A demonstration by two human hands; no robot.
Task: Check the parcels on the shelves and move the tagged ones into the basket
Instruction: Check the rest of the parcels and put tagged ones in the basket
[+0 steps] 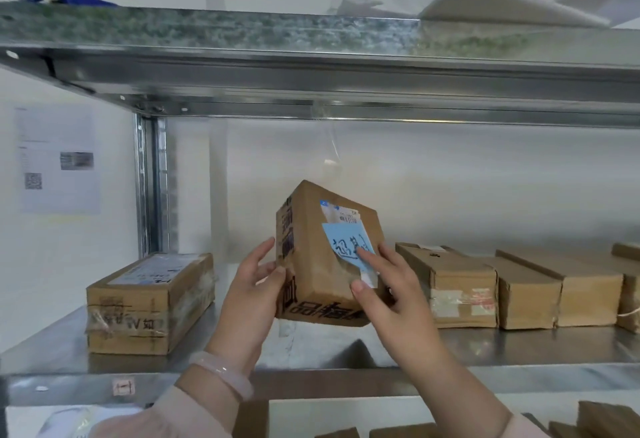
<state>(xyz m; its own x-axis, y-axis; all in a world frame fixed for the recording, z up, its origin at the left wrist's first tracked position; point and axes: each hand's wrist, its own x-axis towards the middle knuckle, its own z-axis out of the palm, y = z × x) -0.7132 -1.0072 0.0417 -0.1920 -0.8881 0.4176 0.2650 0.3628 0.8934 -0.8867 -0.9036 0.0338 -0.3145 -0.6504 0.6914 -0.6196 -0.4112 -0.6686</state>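
Note:
I hold a small brown cardboard parcel tilted above the metal shelf, in the middle of the view. A blue handwritten tag is stuck on its facing side, below a white shipping label. My left hand grips the parcel's left edge. My right hand holds the right side, with the index finger resting on the blue tag. No basket is in view.
A taped parcel lies on the shelf at left. Several brown parcels sit in a row at right. The upper shelf carries bagged packages. More boxes show on the shelf below. A paper notice hangs on the left wall.

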